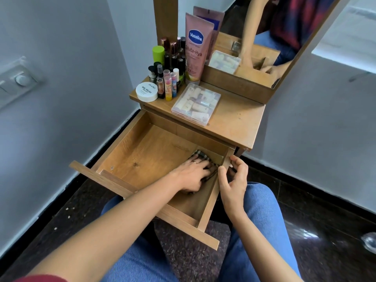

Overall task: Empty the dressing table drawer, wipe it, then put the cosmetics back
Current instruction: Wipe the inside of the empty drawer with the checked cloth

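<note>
Nearest the knees, the left hand [193, 175] presses flat on one checked cloth [200, 157] in the drawer's [146, 151] right near corner, while the right hand [234, 176] pinches the drawer's right wall. Beyond, across the empty drawer floor, the surface [238, 121] holds one clear box [196, 103], one Vaseline tube [196, 47], one white jar [147, 92] and a cluster of small bottles [168, 68], too crowded to count.
</note>
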